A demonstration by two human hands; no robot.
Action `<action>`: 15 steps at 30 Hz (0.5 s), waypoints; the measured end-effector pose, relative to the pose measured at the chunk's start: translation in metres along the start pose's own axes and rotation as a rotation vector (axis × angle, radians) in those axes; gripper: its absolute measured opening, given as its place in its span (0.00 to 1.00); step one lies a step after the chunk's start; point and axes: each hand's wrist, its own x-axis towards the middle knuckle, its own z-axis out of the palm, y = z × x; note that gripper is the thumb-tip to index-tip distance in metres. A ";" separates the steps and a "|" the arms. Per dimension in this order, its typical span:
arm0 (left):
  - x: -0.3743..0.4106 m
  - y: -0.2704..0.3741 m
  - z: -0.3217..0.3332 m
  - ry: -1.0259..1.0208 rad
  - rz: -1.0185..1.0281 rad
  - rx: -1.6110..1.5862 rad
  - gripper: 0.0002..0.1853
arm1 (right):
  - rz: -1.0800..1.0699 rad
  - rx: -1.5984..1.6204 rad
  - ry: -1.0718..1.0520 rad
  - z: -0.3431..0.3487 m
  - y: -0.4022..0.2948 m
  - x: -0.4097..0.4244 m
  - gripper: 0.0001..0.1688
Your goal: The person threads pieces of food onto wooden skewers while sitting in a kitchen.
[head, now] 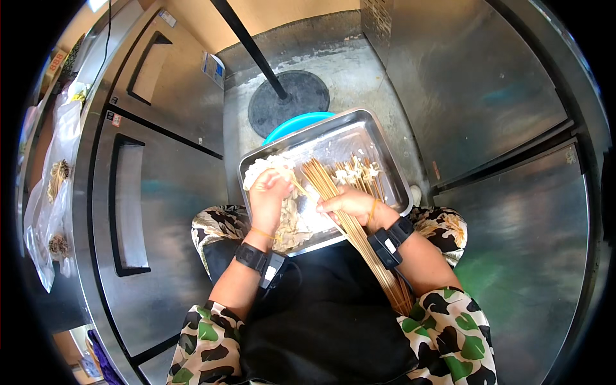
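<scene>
A bundle of bamboo skewers (321, 180) is gripped in my right hand (353, 204), its long ends running back along my forearm. One single skewer (304, 190) slants out of the bundle toward my left hand (269, 190). The left fingers are bent around a bit of pale, soft food at that skewer's tip; the fingers partly hide it. Beneath them a whitish food heap (257, 169) fills the left side of a metal tray (406, 192), and a beige heap (291, 228) lies nearer me. Loaded skewers (358, 173) rest at the tray's right.
Under the tray's far edge shows a blue basin (298, 125). A black pole on a round base (308, 91) stands beyond it. Stainless-steel cabinets flank me, left (183, 202) and right (524, 231). Plastic bags (41, 207) hang at far left.
</scene>
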 end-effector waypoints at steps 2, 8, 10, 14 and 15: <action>-0.003 -0.002 0.002 0.002 0.102 0.134 0.08 | 0.001 -0.006 0.003 0.001 0.000 -0.001 0.08; -0.015 0.003 0.008 -0.029 0.475 0.751 0.08 | -0.011 -0.002 0.005 0.002 -0.001 -0.002 0.08; -0.020 0.008 0.014 -0.090 0.553 0.862 0.07 | -0.018 0.005 0.012 0.001 0.001 0.000 0.07; -0.012 -0.013 0.005 0.018 0.311 0.520 0.06 | -0.009 -0.001 0.009 0.005 -0.003 -0.001 0.07; -0.010 -0.011 0.008 0.026 0.268 0.455 0.06 | -0.001 -0.006 0.010 0.006 -0.004 -0.003 0.07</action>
